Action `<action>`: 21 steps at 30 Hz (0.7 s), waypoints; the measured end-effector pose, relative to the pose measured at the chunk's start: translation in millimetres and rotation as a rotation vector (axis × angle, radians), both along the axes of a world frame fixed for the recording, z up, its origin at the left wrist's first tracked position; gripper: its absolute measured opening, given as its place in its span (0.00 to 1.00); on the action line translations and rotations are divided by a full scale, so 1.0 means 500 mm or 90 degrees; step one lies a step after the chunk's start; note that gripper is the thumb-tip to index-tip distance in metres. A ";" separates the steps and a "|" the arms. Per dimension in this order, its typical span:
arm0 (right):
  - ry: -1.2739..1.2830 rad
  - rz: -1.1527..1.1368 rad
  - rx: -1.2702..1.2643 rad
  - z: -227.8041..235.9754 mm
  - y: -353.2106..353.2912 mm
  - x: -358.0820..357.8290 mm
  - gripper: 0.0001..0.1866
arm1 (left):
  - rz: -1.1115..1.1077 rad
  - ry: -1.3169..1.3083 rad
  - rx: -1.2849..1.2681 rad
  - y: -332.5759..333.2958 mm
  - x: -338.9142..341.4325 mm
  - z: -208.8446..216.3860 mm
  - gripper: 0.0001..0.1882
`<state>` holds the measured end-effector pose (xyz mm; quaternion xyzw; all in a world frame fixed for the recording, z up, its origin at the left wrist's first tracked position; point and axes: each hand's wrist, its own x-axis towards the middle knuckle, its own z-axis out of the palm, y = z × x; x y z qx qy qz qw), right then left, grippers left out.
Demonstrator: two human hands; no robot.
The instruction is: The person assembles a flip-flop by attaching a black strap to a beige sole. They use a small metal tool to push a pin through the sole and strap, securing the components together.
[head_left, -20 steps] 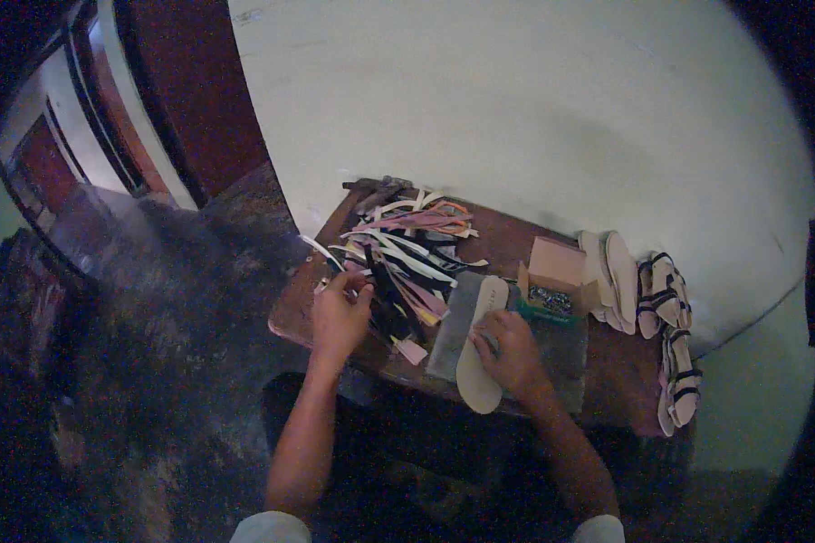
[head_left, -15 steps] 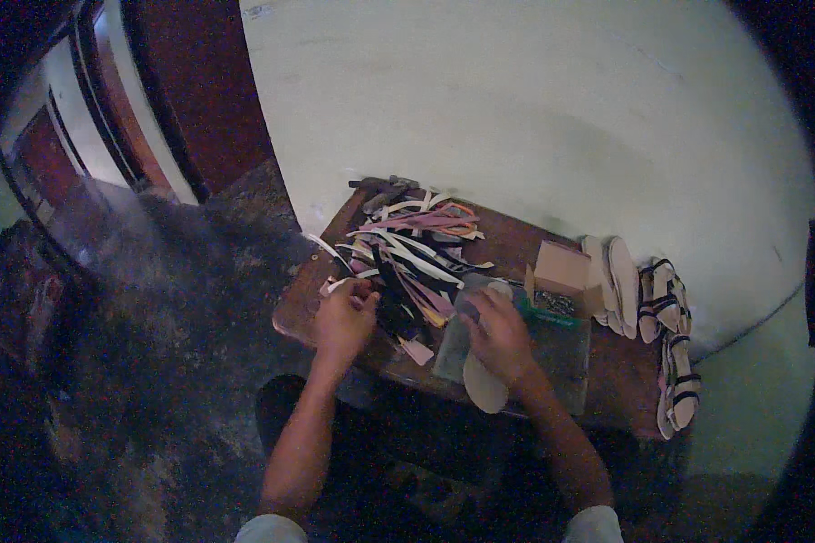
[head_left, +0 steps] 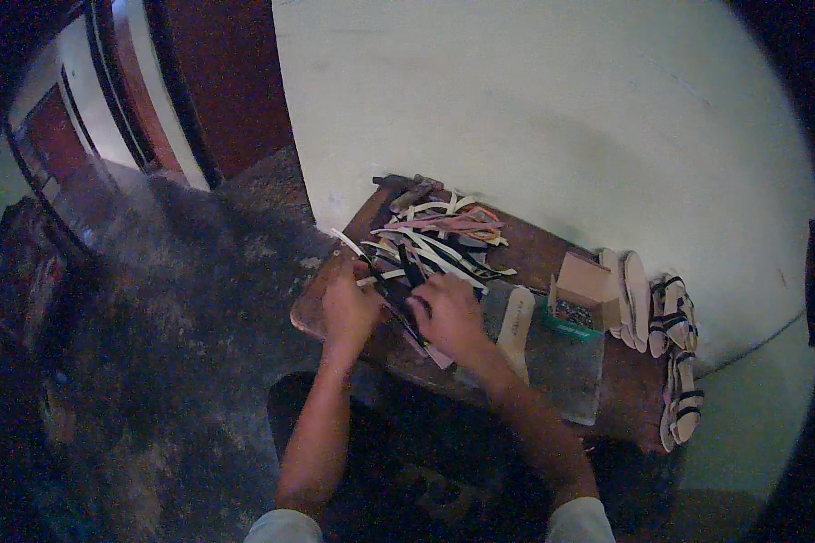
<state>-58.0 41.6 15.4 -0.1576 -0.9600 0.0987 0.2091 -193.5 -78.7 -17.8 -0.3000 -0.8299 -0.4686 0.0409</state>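
Though jumbled, straps (head_left: 436, 257) diagonally rightward

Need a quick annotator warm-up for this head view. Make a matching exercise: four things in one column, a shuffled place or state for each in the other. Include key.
Things:
1. Right hand
2. Open cardboard box
3. Dark-strapped sandals
4. Lone beige insole

Places or states:
A. At the right end of the wooden table
B. On the grey mat, partly hidden by the right forearm
C. Over the pile of strap strips
D. Has small shiny pieces inside

Pairs: 1-C, 2-D, 3-A, 4-B
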 end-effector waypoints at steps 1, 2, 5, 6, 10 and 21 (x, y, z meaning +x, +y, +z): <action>-0.035 0.004 0.002 -0.006 -0.018 -0.004 0.12 | 0.006 -0.006 0.014 -0.004 -0.011 0.000 0.18; -0.071 0.009 0.004 -0.012 -0.029 -0.006 0.12 | 0.011 -0.019 0.008 -0.005 -0.015 -0.001 0.18; -0.065 -0.008 -0.040 -0.068 -0.013 -0.018 0.14 | 0.020 -0.058 -0.027 -0.009 -0.019 -0.003 0.16; -0.055 -0.017 -0.078 -0.066 -0.018 -0.022 0.14 | 0.023 -0.070 -0.054 -0.011 -0.019 -0.006 0.15; -0.082 -0.050 -0.116 -0.043 -0.025 -0.017 0.12 | -0.063 -0.110 -0.057 -0.022 -0.018 -0.013 0.14; 0.056 0.010 -0.506 0.036 0.040 0.101 0.07 | -0.362 -0.379 0.233 0.053 0.114 0.059 0.12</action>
